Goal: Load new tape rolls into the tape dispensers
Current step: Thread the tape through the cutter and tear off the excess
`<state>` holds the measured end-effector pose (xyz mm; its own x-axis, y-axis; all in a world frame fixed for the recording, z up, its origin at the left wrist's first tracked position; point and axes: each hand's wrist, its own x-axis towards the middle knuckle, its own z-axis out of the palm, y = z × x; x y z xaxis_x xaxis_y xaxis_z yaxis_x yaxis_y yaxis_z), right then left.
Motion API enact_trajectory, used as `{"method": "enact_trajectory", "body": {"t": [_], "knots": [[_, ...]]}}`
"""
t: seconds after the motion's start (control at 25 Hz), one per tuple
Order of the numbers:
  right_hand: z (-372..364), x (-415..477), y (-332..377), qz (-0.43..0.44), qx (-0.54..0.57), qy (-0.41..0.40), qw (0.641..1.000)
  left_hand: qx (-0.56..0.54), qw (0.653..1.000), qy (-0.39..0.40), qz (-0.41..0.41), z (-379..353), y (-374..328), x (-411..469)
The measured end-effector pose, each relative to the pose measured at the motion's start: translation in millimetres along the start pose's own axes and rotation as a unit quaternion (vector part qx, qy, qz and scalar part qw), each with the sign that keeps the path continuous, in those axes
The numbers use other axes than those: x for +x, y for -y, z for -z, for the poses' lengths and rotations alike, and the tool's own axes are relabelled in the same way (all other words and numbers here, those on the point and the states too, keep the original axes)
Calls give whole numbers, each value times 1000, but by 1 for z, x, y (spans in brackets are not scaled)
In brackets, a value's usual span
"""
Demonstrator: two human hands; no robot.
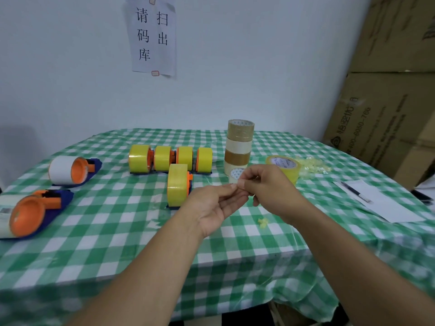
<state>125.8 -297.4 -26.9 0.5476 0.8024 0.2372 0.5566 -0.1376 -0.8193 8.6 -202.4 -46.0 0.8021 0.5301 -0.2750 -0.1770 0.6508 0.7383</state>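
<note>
Two bare hands are pictured meeting above a green-and-white checked tablecloth point(117, 243) at the centre of the frame. The left hand point(216, 205) is held palm up with its fingers nearly straight. Its fingertips are touched by the right hand point(268, 184), whose fingers are curled, with thumb and forefinger pinched narrowly together; whether anything is held between them cannot be told. Just left of the hands, a front dispenser point(177, 188) loaded with yellow tape is stood on the cloth. Behind it a row of four dispensers point(162, 158), likewise loaded with yellow tape, is lined up side by side. At the left edge, a white-roll dispenser point(63, 171) and an orange-hubbed dispenser point(35, 212) are laid on their sides. A stack of tape rolls point(239, 142) is seen behind the right hand, with a loose yellow roll point(286, 168) to its right and crumpled tape scraps point(315, 165) beyond that. A small scrap point(263, 222) is left on the cloth below the hands. At the right, a pen point(355, 192) is laid on a sheet of paper point(388, 208). A printed notice point(153, 36) is taped to the wall at the top, and cardboard boxes point(388, 102) are stacked at the upper right.
</note>
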Motion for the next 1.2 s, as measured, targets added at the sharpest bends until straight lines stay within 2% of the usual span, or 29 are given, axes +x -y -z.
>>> {"method": "enact_trajectory", "body": {"t": [0.2, 0.4, 0.6, 0.68, 0.8, 1.04, 1.2], "knots": [[0, -2, -12, -18, 109, 6, 994, 19, 999, -5, 32, 7, 6, 9], [4, -4, -19, -44, 171, 46, 983, 8, 999, 1, 44, 11, 17, 16], [-3, -5, -34, -71, 195, 18, 978, 43, 996, -83, 4, 6, 29, 28], [-9, -5, -43, -80, 161, 12, 984, 63, 993, -103, -6, 5, 36, 32], [-12, -2, -57, -84, 48, -3, 995, 79, 993, -91, 6, 5, 43, 34], [12, 1, -76, -150, -122, 18, 981, 177, 980, -92, -2, 8, 36, 37], [22, 6, -82, -140, -144, 23, 979, 214, 973, -87, -4, 10, 36, 35]]}}
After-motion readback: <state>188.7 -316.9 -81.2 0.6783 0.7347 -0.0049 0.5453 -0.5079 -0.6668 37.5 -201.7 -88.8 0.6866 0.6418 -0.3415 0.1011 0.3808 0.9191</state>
